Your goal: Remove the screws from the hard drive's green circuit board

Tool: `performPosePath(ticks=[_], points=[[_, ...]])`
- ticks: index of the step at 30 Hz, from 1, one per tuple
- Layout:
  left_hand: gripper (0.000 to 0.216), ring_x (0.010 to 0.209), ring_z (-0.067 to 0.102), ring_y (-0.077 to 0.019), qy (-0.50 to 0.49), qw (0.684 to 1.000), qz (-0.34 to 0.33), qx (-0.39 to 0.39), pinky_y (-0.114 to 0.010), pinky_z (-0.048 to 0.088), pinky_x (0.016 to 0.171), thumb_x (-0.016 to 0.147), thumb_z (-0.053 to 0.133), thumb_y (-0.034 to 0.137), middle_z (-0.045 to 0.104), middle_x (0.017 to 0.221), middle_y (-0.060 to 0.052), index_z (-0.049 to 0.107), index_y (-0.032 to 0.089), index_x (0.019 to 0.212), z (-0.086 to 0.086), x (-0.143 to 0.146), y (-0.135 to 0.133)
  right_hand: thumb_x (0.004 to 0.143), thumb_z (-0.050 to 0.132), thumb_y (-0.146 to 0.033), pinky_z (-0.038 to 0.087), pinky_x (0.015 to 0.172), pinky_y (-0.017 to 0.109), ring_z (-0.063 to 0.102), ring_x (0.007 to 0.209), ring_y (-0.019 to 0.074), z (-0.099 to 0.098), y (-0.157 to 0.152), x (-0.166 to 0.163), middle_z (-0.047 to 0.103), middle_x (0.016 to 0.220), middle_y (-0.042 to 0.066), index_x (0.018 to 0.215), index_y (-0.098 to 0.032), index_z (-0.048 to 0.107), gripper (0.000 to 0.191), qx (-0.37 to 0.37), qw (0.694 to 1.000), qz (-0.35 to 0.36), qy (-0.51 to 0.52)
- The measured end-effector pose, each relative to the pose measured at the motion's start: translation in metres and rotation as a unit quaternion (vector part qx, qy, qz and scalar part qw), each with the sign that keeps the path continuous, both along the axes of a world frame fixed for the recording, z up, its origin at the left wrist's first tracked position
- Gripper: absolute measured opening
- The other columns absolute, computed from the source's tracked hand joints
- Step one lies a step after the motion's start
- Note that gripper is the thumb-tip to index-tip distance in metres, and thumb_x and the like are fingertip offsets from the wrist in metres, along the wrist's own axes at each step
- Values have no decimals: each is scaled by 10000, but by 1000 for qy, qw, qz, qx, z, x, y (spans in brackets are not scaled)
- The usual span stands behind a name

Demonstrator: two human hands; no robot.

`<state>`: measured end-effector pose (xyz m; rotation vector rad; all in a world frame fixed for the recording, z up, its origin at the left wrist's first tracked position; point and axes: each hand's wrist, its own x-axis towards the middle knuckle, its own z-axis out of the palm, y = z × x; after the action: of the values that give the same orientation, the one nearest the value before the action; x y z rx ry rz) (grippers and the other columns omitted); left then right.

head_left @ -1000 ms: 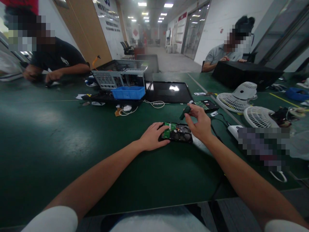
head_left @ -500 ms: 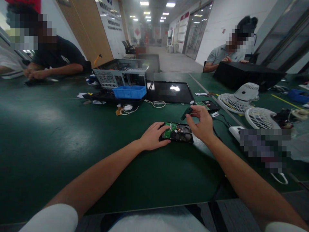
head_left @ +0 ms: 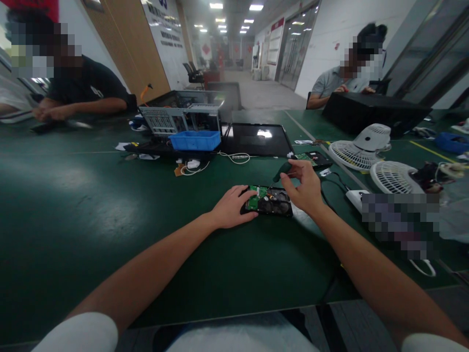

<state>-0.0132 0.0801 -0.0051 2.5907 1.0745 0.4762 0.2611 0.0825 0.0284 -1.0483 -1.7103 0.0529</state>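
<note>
A black hard drive [head_left: 279, 204] with a green circuit board [head_left: 258, 192] lies on the green table in front of me. My left hand [head_left: 233, 206] grips its left end, thumb along the near edge and fingers over the board. Between the thumb and fingers of my right hand [head_left: 305, 188] is a dark green screwdriver [head_left: 281, 172]. Its thin shaft slants down to the left, toward the board's right edge; the exact contact of the tip is too small to make out.
Behind lie a second hard drive [head_left: 317, 159], a black panel [head_left: 256, 139], a blue bin [head_left: 196, 141] and an open computer case [head_left: 164, 120]. To the right are white fan parts [head_left: 394, 177] and a power strip [head_left: 356, 197]. Two people sit across the table.
The view has shifted very slightly. Both hands keep their places at the hard drive, and the screwdriver handle has changed its angle a little.
</note>
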Motion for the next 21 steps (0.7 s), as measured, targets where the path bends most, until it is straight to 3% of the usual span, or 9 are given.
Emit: performPosePath(ticks=[7, 14, 21], points=[[732, 1480, 374, -375, 8, 1000, -2, 7, -578, 371, 1202, 924, 612, 637, 417, 1597, -146, 464, 265, 1538, 1, 1, 0, 910, 737, -334, 653, 853, 427, 749, 1048, 244, -7, 5, 1, 639, 1329, 115, 1252, -272, 485, 429, -6, 997, 49, 55], [734, 1464, 395, -373, -5, 1000, -6, 16, -561, 360, 1212, 910, 647, 611, 431, 1585, -146, 473, 261, 1531, -2, 1, 0, 894, 761, -374, 638, 763, 417, 744, 781, 216, -3, -1, 0, 701, 1017, 59, 1195, -235, 575, 380, 40, 998, -46, -14], [739, 1479, 377, -379, -4, 1000, -2, 5, -580, 358, 1208, 917, 627, 636, 422, 1597, -145, 466, 267, 1536, -1, 0, 0, 923, 720, -345, 662, 760, 425, 736, 805, 219, -4, -1, -2, 690, 1108, 89, 1279, -253, 589, 390, 67, 997, -30, -36]])
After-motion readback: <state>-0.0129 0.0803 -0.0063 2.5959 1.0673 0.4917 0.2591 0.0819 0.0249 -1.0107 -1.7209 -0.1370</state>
